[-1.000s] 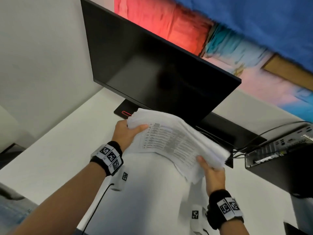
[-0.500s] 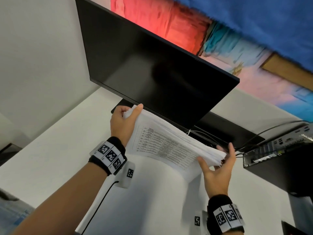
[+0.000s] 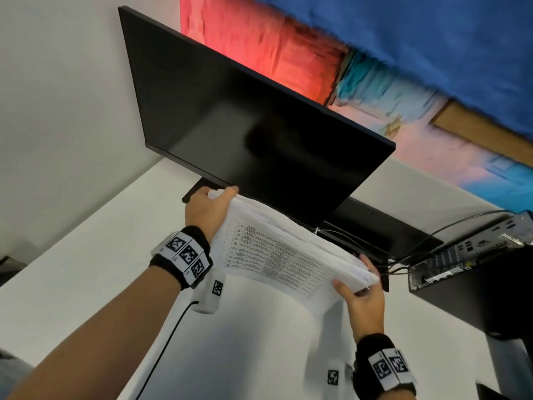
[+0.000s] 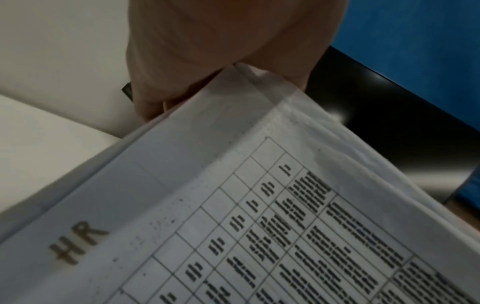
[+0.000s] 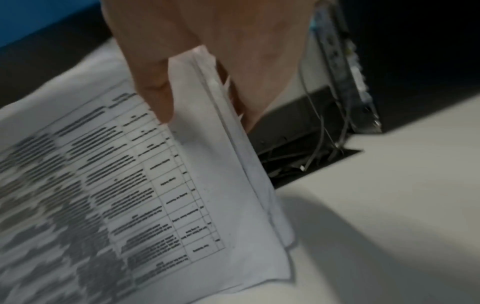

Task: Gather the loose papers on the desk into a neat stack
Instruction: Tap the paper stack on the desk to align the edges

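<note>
In the head view, the white desk (image 3: pixel 86 255) fills the 7 o'clock part of the frame. The left hand (image 3: pixel 206 210) grips the stack of papers (image 3: pixel 277 249) at its 10 o'clock corner, thumb over the top edge and fingers hidden behind the sheets. A black wristband with square black-and-white coded tags (image 3: pixel 184 255) circles that wrist, and a white camera pod (image 3: pixel 209 290) with a black cable (image 3: pixel 164 350) hangs under it.

The stack stands on its long edge, held up between both hands just in front of the black monitor (image 3: pixel 253 122), whose screen is dark. The top sheet carries a printed table; in the left wrist view the letters "HR" (image 4: pixel 78 242) read clearly at 8 o'clock on the page, while the table text is too blurred to read. The sheets' edges are not fully flush: the right wrist view shows lower corners (image 5: pixel 283 242) fanned apart, just touching the desk.

The right hand (image 3: pixel 366 298) pinches the stack's 4 o'clock end, thumb (image 5: pixel 155 90) on the printed face and fingers curled behind.

At 3 o'clock sits a black desktop computer (image 3: pixel 476 272), its port panel facing the papers, with cables (image 3: pixel 409 252) running toward the monitor base.
</note>
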Demonstrator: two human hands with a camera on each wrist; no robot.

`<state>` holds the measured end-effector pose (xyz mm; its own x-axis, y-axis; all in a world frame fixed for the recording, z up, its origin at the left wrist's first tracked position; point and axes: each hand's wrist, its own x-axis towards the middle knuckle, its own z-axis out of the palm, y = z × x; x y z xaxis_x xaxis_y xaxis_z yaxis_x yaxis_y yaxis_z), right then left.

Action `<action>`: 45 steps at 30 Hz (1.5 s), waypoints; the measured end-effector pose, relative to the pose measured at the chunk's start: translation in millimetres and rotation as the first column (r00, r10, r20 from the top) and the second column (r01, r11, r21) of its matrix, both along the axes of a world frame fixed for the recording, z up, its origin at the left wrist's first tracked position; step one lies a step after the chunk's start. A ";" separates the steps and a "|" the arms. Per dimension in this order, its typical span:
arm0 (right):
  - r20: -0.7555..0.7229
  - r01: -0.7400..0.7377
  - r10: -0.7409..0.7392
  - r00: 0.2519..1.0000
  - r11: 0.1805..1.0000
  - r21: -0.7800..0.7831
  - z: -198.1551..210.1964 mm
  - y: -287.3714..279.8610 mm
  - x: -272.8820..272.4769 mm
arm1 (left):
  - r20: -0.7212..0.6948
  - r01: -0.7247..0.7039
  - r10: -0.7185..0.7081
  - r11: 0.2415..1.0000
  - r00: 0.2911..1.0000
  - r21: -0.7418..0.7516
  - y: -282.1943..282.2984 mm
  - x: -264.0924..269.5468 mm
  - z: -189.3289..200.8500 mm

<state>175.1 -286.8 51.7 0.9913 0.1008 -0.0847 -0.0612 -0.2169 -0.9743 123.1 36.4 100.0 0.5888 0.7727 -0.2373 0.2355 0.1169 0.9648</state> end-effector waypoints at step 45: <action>-0.005 0.011 -0.011 1.000 0.992 0.126 21.1 24.7 3.5 | 0.194 -0.071 0.078 0.997 0.978 -0.041 -3.5 -6.1 -17.9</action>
